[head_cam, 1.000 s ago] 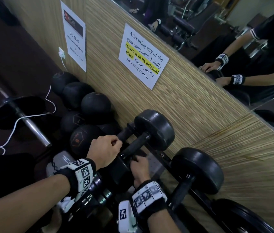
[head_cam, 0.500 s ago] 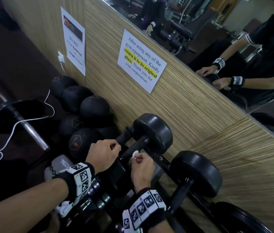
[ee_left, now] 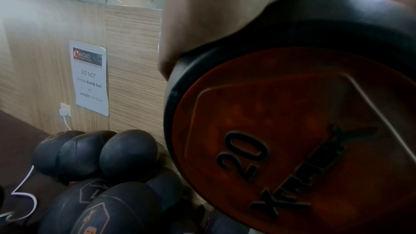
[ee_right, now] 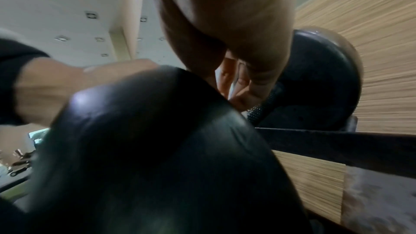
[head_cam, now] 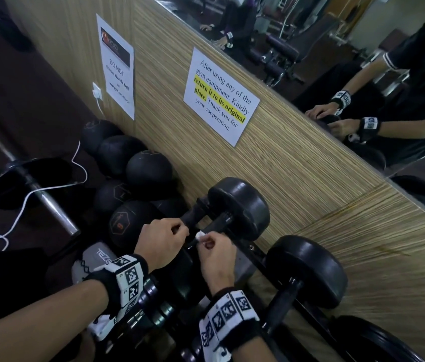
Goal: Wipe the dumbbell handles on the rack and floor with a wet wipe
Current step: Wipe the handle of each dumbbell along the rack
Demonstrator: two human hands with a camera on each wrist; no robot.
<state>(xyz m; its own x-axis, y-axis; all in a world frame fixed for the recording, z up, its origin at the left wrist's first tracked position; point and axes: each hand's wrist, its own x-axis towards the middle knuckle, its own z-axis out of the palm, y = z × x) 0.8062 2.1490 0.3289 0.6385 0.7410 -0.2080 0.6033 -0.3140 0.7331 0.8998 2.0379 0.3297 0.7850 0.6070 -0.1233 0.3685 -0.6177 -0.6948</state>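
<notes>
A black dumbbell (head_cam: 240, 207) lies on the rack (head_cam: 258, 257) against the wood wall, its knurled handle (head_cam: 215, 226) pointing toward me. My right hand (head_cam: 216, 250) hovers just over the handle and pinches a small white wet wipe (head_cam: 201, 235) between thumb and fingertips. My left hand (head_cam: 163, 239) is curled on top of the near head, marked 20 (ee_left: 292, 131). The right wrist view shows the handle (ee_right: 258, 111) below my fingers (ee_right: 244, 81). A second dumbbell (head_cam: 308, 270) lies on the rack to the right.
Several black medicine balls (head_cam: 148, 168) are piled on the floor left of the rack. A barbell (head_cam: 49, 205) and a white cable (head_cam: 20, 212) lie further left. Paper notices (head_cam: 220, 96) hang on the wall under a mirror (head_cam: 336, 61). Smaller chrome dumbbells (head_cam: 154, 304) sit below my wrists.
My right hand has come up off the lower part of the handle and now shows the wipe pinched above it. The left hand has stayed on the near head.
</notes>
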